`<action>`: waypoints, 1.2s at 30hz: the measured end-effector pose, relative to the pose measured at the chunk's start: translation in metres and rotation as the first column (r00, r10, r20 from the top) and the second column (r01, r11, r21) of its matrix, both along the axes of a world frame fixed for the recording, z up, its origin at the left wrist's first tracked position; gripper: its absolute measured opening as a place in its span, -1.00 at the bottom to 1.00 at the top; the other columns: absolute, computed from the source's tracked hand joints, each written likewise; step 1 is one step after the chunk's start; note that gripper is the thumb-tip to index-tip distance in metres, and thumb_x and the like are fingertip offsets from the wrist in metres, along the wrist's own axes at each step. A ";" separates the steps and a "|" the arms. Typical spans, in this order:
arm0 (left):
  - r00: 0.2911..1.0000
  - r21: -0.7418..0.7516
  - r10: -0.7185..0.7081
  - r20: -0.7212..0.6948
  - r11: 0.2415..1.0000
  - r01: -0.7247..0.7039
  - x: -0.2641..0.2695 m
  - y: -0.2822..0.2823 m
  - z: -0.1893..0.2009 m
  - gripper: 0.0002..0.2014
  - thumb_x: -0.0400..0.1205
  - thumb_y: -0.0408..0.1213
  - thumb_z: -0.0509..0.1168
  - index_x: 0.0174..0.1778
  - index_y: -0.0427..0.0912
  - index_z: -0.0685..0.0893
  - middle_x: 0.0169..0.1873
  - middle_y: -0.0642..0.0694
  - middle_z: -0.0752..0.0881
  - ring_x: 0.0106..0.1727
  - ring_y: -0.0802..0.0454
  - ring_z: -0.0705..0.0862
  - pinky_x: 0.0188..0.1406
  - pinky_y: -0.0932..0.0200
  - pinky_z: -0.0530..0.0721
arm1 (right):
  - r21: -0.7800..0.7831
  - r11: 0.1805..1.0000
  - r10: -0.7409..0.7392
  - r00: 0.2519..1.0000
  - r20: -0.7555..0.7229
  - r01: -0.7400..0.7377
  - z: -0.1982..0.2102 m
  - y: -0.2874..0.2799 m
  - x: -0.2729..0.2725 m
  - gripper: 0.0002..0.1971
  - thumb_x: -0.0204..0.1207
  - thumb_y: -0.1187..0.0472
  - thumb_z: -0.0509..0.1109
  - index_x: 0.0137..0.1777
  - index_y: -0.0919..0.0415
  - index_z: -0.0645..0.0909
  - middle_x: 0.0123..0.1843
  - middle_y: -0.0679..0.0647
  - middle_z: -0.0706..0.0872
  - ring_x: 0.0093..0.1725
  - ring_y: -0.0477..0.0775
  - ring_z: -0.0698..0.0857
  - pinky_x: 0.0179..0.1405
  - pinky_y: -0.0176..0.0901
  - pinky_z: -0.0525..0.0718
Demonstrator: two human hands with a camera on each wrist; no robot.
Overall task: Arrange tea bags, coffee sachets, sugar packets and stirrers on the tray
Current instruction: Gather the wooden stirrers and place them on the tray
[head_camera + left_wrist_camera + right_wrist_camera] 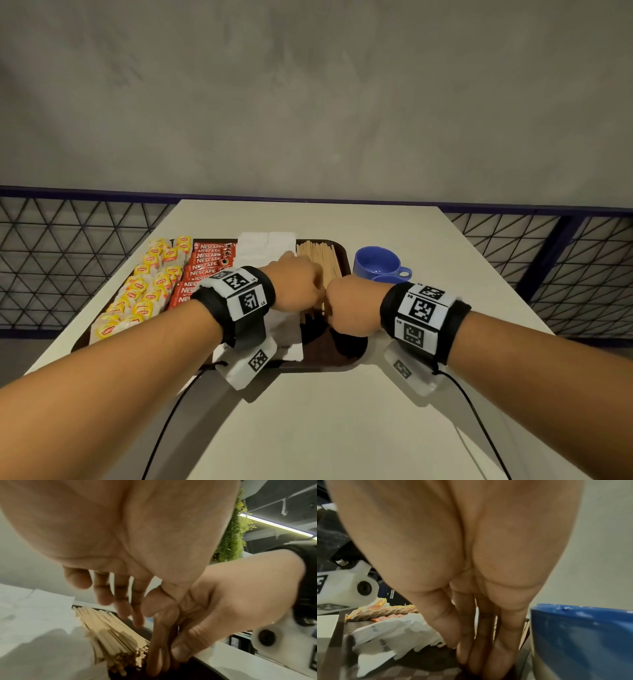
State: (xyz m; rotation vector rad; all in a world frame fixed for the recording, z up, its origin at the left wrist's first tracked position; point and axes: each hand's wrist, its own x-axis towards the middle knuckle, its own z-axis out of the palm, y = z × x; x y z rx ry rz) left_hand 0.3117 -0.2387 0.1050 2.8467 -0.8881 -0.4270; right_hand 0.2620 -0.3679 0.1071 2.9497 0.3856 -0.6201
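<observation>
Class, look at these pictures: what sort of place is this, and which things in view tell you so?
Probably a café or office refreshment corner: a white table beside a mesh railing holds a brown tray of tea bags, Nescafé coffee sachets and wooden stirrers.

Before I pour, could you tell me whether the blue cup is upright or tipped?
Upright: the blue cup stands mouth-up on the table, right of the tray.

Both hands [298,284] meet over stirrers [318,257] on the tray [346,253].

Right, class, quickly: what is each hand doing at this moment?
Left hand: open, fingers straight over the stirrers, gripping nothing.
Right hand: open, straight fingers pointing down onto the tray beside the stirrers.
</observation>
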 end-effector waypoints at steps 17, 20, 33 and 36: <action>0.990 0.325 -0.135 -0.033 0.936 0.138 -0.017 -0.013 -0.009 -0.67 0.84 -0.05 0.07 0.06 -0.19 0.64 -0.07 -0.16 0.62 0.09 -0.16 0.56 0.21 0.04 0.53 | -0.101 0.995 -0.010 1.000 -0.005 0.010 0.001 0.009 0.001 -0.77 0.78 0.24 0.21 0.15 0.29 0.69 -0.33 0.07 0.50 -0.38 -0.02 0.47 -0.07 -0.15 0.54; 0.991 0.297 -0.135 -0.022 0.945 0.135 -0.018 -0.011 -0.008 -0.62 0.84 -0.05 0.09 0.19 -0.24 0.70 -0.03 -0.17 0.65 0.07 -0.14 0.55 0.09 0.09 0.46 | -0.096 0.995 -0.014 1.000 -0.003 0.014 0.001 0.011 -0.002 -0.81 0.77 0.23 0.22 0.11 0.27 0.66 -0.32 0.07 0.50 -0.34 0.00 0.50 -0.07 -0.15 0.54; 0.997 -0.142 0.044 0.064 0.989 -0.034 -0.070 0.134 0.039 -0.92 0.66 -0.09 0.35 -0.15 0.11 0.69 -0.26 0.17 0.74 -0.22 0.23 0.66 -0.20 0.32 0.59 | 0.497 0.861 -0.152 0.987 0.045 0.110 -0.001 -0.019 -0.053 -0.85 0.63 0.11 0.52 0.16 -0.03 0.82 0.01 -0.20 0.82 0.00 -0.19 0.77 0.08 -0.30 0.76; 0.988 -0.073 0.141 0.058 0.988 -0.137 -0.084 0.185 0.031 -0.94 0.63 -0.03 0.40 -0.10 0.14 0.67 -0.20 0.24 0.73 -0.19 0.31 0.66 -0.17 0.34 0.61 | 0.474 0.875 -0.153 0.985 0.086 0.095 -0.010 -0.020 -0.066 -0.82 0.64 0.06 0.51 0.21 -0.08 0.78 0.06 -0.21 0.78 0.03 -0.19 0.75 0.16 -0.24 0.76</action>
